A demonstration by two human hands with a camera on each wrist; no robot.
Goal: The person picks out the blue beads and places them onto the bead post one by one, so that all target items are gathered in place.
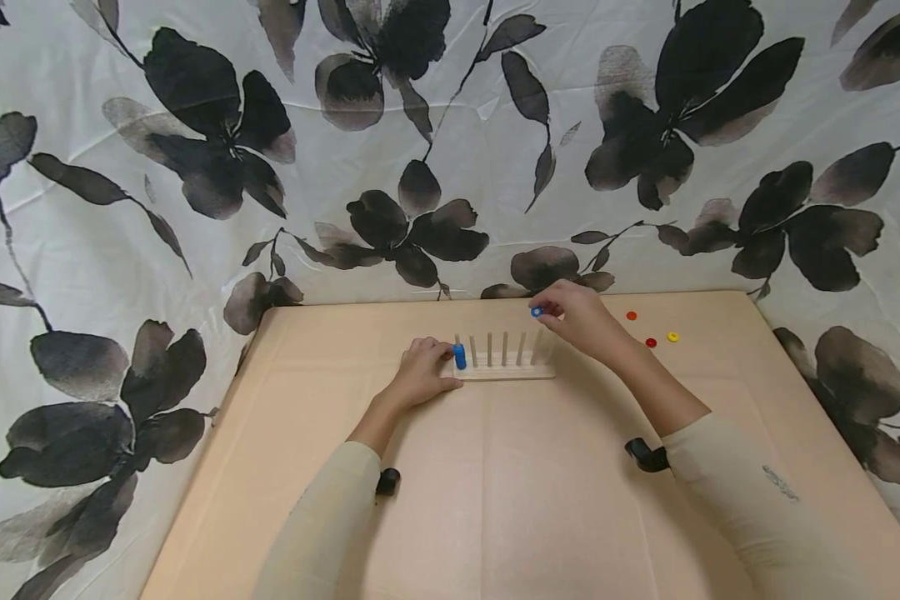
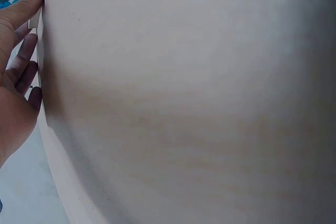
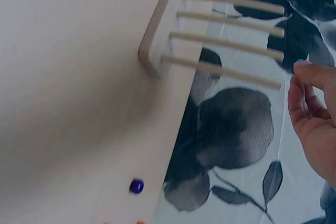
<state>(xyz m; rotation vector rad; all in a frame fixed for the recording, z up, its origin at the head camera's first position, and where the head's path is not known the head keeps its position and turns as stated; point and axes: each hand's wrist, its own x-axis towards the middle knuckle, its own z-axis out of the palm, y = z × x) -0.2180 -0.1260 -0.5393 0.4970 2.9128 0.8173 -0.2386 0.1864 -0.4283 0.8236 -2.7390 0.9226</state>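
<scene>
A wooden peg rack (image 1: pixel 506 375) with a row of upright pegs stands near the table's far edge. Blue beads (image 1: pixel 460 357) are stacked on its leftmost peg. My left hand (image 1: pixel 418 373) holds the rack's left end, thumb at the front edge and fingers beside the blue stack. In the left wrist view that hand (image 2: pixel 18 66) touches the edge of the base. Between thumb and fingertip, my right hand (image 1: pixel 581 321) pinches a blue bead (image 1: pixel 537 312) above the rack's right end. The right wrist view shows only a sliver of this bead, close to the bare peg tips.
Right of the rack lie an orange-red bead (image 1: pixel 632 316), a red bead (image 1: pixel 651 342) and a yellow bead (image 1: pixel 672 337). A dark blue bead (image 3: pixel 136 185) also lies on the table (image 1: pixel 487 483). Behind the table hangs a floral cloth (image 1: pixel 450 167).
</scene>
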